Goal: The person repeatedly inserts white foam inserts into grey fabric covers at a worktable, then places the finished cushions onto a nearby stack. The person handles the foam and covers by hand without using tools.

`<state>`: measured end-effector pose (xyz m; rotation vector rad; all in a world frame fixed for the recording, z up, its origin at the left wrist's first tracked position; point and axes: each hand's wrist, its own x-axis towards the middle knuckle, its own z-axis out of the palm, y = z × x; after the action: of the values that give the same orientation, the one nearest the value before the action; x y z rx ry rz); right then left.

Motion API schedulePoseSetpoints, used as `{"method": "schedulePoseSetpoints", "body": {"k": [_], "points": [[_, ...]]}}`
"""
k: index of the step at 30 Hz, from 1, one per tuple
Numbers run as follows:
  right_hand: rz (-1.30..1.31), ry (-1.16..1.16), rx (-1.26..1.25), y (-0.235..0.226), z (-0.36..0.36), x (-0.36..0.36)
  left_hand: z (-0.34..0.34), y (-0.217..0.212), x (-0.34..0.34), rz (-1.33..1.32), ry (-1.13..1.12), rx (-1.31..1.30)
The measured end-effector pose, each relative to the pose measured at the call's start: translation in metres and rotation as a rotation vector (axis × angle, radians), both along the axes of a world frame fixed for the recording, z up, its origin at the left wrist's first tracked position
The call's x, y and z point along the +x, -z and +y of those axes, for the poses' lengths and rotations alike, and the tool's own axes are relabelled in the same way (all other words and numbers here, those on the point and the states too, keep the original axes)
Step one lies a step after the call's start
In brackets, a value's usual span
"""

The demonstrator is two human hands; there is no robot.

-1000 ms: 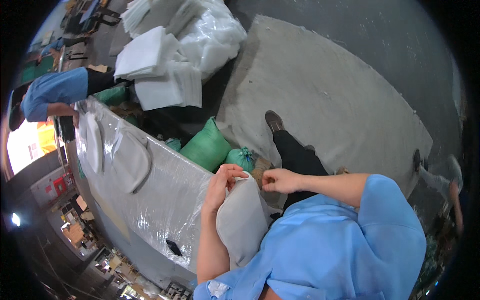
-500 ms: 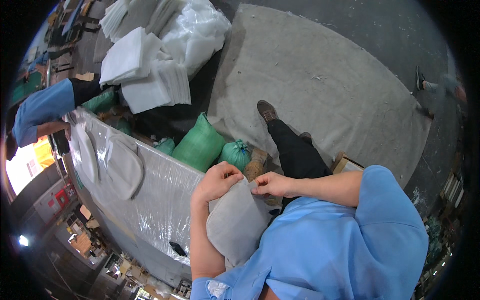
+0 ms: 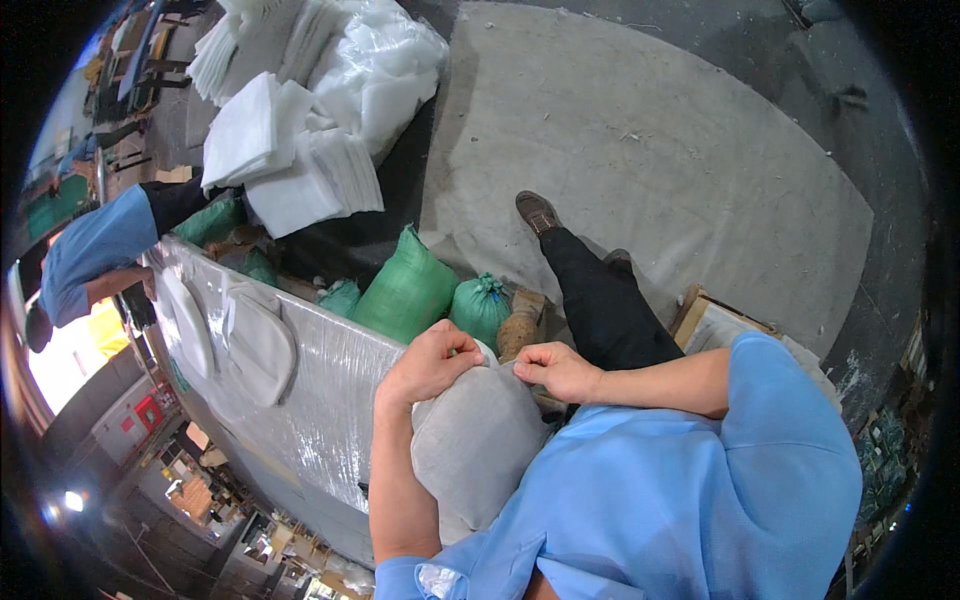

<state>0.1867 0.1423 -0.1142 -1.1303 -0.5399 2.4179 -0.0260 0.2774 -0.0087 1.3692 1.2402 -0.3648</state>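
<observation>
A rounded grey fabric cushion (image 3: 475, 445) rests against my front, between my forearms. My left hand (image 3: 430, 365) pinches its far edge, fingers bent over the cloth. Close beside it, my right hand (image 3: 560, 373) grips the same edge between thumb and forefinger. A bit of white shows at the edge between the hands. Whether the fingertips hold anything else, I cannot make out. To the left, two similar flat grey cushions (image 3: 262, 345) lie on a table wrapped in clear plastic (image 3: 340, 385).
Green sacks (image 3: 408, 290) and a brown bag (image 3: 518, 335) stand beyond the table. Stacked white padding sheets (image 3: 315, 180) lie farther off. A grey cloth (image 3: 640, 140) covers the floor ahead. An open box (image 3: 700, 320) is near my leg. Another person (image 3: 100, 240) leans over the table's far end.
My right hand has shifted slightly right along the cushion's edge, and the cloth between the hands looks flatter. The view has turned a little. At far right, the walking person's leg has left its place.
</observation>
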Motion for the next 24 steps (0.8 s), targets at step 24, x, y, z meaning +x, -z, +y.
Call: {"method": "schedulePoseSetpoints", "body": {"k": [24], "points": [[-0.104,0.081,-0.095,0.005,0.008,-0.018,0.000,0.048,0.023,0.124,-0.134,-0.259]]}}
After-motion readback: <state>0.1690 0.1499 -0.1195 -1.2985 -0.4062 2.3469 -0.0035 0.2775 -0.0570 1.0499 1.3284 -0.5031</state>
